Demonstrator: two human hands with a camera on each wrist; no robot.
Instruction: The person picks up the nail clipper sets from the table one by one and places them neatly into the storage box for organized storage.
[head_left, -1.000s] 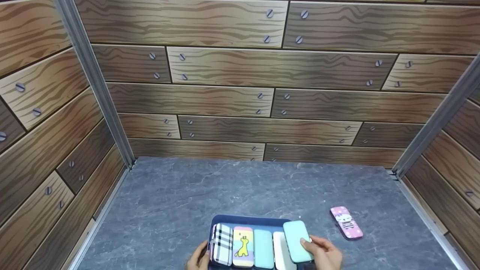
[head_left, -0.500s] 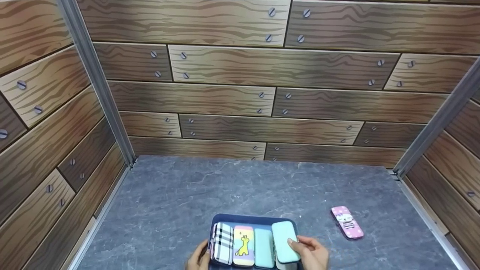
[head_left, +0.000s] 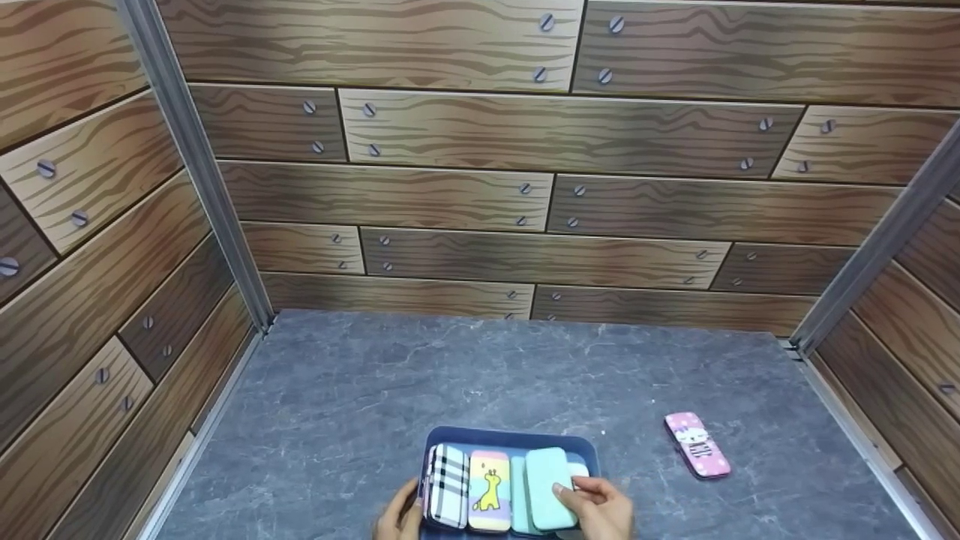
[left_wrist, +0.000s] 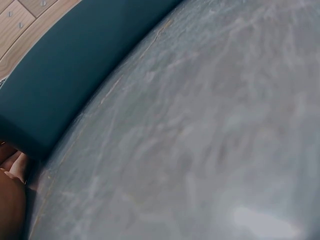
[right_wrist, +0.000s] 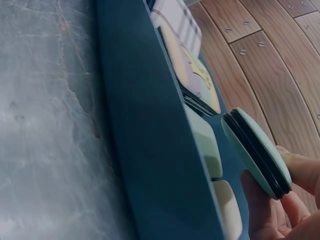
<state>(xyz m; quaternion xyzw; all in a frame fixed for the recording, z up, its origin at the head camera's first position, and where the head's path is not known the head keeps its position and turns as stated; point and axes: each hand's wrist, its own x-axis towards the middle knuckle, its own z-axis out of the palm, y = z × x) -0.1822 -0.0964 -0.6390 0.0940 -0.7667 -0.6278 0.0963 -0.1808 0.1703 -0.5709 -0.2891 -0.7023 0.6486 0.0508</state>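
Note:
In the head view my right hand (head_left: 604,510) pinches a mint-green clamshell case (head_left: 550,487), thumb on top, above the blue box (head_left: 517,433). The right wrist view shows this case (right_wrist: 255,152) tilted on edge, its black rim facing the camera, apart from the box contents. Inside the box lie a plaid case (head_left: 449,486), a giraffe case (head_left: 489,491), a second mint case (head_left: 519,495) partly covered by the held one, and a white case (head_left: 577,469), mostly hidden. At the box's left side my left hand (head_left: 397,514) grips its wall; the left wrist view shows only part of the hand (left_wrist: 12,190).
A pink case with a cat picture (head_left: 697,444) lies on the grey marbled tabletop (head_left: 450,367), to the right of the box. Wood-print walls (head_left: 450,199) with metal corner strips (head_left: 202,165) enclose the table at the back and sides.
My right hand has carried the mint-green case leftward, from the box's right edge to over the white and second mint cases. The left hand has stayed at the box's left side.

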